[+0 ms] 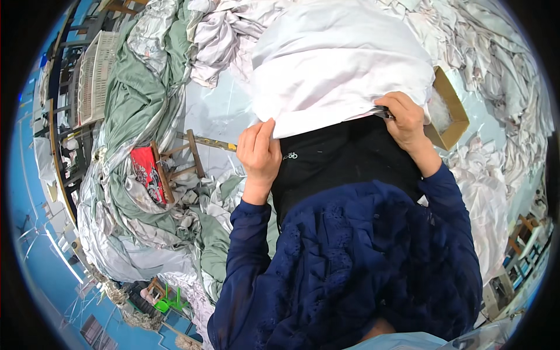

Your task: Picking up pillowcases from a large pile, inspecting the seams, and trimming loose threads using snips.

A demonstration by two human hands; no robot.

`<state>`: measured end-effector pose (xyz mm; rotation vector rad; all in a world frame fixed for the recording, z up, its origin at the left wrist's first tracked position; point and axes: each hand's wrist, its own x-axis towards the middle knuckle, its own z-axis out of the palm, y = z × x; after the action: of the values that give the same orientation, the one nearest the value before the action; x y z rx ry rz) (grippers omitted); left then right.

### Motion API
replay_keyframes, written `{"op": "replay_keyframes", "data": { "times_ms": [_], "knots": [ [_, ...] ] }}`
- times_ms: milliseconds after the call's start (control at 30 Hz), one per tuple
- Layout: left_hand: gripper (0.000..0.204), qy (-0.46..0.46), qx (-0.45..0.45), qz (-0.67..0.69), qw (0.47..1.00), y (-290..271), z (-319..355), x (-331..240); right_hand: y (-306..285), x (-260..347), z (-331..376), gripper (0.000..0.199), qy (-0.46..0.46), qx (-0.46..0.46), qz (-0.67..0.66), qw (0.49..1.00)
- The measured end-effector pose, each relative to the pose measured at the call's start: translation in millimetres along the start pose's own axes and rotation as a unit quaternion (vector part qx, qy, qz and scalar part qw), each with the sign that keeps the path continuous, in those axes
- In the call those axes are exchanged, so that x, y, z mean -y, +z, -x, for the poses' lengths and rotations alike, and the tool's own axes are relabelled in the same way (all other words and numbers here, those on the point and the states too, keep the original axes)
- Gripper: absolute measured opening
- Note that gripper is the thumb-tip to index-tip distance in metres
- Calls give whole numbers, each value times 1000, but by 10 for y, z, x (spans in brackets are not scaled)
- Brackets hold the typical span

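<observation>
— Holding that large white cotton sheet [338,64] on your lap, you have its near hem pulled across your black trousers [344,157]; nothing shows how much is finished.

— Which way does it run?

— Hem runs left to right, bulk bunched away from you. Your left hand [259,154] pinches the edge, fingers together; your right hand [405,119] is clamped on small metal scissors [380,111], beside the open cardboard box [450,111].

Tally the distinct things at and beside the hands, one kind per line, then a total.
White fabric sheet, held at its edge by the left hand and right hand: 1
Cardboard box: 1
Small wooden stool: 1
Scissors-like tool in the right hand: 1
Total: 4
</observation>
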<state>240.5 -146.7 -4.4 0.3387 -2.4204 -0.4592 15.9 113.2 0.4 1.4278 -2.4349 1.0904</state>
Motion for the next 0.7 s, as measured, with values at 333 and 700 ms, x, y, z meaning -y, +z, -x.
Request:
{"op": "replay_keyframes", "data": {
  "times_ms": [333,700],
  "knots": [
    [38,-226,261,383,857,-297,-208,-735,-23,64,-53,38,5,-35,-10,999],
    [21,-626,146,669,373,436,-259,-954,-180,295,-80,33,97,-32,-33,994]
  ]
}}
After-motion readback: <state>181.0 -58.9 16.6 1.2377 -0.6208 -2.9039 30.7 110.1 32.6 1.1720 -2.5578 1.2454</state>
